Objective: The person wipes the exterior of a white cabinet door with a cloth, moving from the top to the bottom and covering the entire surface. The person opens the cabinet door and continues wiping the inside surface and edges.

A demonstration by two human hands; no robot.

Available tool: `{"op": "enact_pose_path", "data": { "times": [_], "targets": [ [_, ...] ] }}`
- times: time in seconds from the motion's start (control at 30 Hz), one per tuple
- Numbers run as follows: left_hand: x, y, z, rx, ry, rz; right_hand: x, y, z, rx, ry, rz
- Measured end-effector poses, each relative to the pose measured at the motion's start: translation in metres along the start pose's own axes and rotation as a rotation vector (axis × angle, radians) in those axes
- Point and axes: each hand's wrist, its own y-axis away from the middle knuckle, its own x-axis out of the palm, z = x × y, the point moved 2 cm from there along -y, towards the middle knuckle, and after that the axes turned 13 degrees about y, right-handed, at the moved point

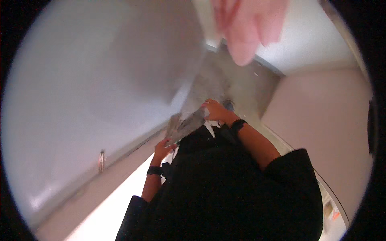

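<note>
A greyish, partly see-through plastic item [191, 123] spans the space between my two hands, in front of my dark clothing. My right hand [217, 111] is closed around its far end, with a bit of white showing under the fingers. At the near end, my left hand [162, 149] grips a corner between thumb and fingers. Blur hides exactly what the item is. Both wrists wear black bands.
A large pale door or panel [99, 75] stands close on the left, with a small metal fitting [102, 161] near its edge. Pink cloth [245, 27] hangs at the top. Pale walls [319, 99] enclose the right side. Small white bits lie on the grey floor [241, 79].
</note>
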Motion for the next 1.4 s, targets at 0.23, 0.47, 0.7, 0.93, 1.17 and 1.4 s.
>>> {"op": "enact_pose_path", "data": {
  "times": [0.23, 0.47, 0.7, 0.93, 1.17, 1.4],
  "targets": [
    [-0.048, 0.035, 0.084, 0.350, 0.010, -0.295, -0.081, -0.013, 0.297, -0.835, -0.089, -0.516],
    [-0.079, 0.075, 0.123, 0.389, 0.026, -0.353, -0.095, -0.016, 0.435, -0.372, -0.300, -0.511],
    [-0.057, 0.089, 0.165, 0.443, 0.126, -0.364, -0.053, -0.056, 0.445, -0.336, -0.655, -0.535],
    [-0.068, 0.105, 0.169, 0.497, 0.411, -0.445, -0.053, -0.051, 0.433, -0.280, -0.506, -0.558],
    [-0.171, 0.061, 0.141, 0.411, 0.449, -0.387, -0.092, -0.056, 0.446, -0.233, -0.529, -0.375],
    [-0.267, -0.055, 0.105, 0.396, 0.084, -0.405, -0.096, -0.066, 0.447, -0.302, -0.283, -0.558]
  ]
}}
